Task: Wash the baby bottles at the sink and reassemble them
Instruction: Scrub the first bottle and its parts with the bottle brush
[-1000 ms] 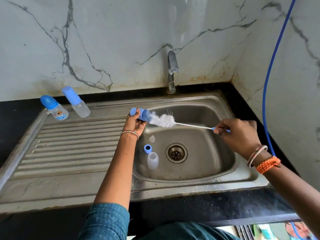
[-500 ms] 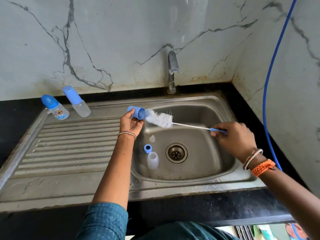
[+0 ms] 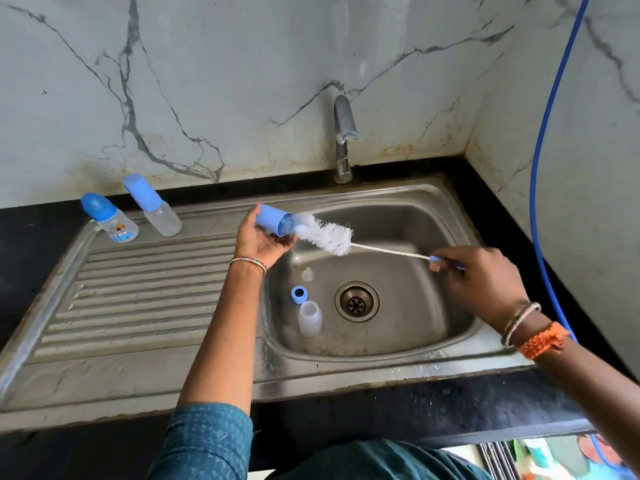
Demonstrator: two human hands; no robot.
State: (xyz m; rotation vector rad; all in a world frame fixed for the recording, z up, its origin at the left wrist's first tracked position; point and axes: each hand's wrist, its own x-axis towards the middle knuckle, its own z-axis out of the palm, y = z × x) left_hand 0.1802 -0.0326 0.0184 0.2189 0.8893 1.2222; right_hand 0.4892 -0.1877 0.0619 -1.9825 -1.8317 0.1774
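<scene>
In the head view, the blue cap [image 3: 272, 220] is gripped by the left hand [image 3: 261, 240] above the sink [image 3: 433, 202], and the bottle brush [image 3: 325, 233], pinched by the right hand [image 3: 481, 282], is now drawn half out compared with 1 second ago, so scrubbing seems nearly finished.

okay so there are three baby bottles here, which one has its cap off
The clear bottle lying in the sink basin, left of the drain. Its neck is open, whereas the two bottles on the drainboard wear blue caps.
</scene>
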